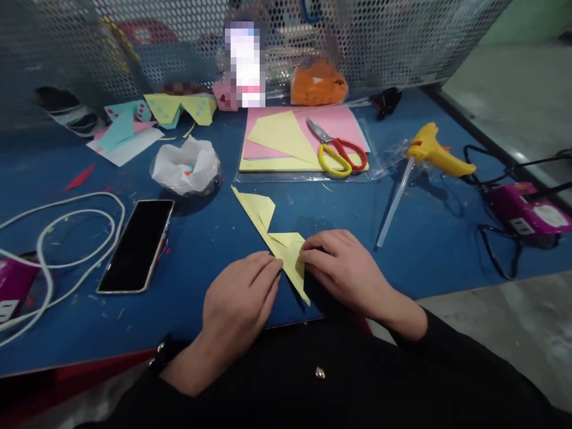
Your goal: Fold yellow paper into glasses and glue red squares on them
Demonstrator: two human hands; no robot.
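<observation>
Perforated metal panel [187, 42] backs the blue table [201, 238], with shapes behind its holes too dim to name, and a pixelated block [245, 65] masks whatever stands before it. Pale, bare floor [500, 107] shows at the right. Scraps dot the tabletop; a purple object [15, 283] is cut off at the left edge, partly covered by a looping white cable [123, 208]. Crumpled white lining hides most of the contents of a small bowl [185, 164]. Near the table's front edge, between both hands, lies the folded yellow paper [279, 244]. Left hand [243, 292] has its fingers together, tips touching the paper's left edge; its thumb is hidden, so I cannot tell whether it pinches. Right hand [342, 262] is clamped on the paper's right side, its fingertips covering a corner.
</observation>
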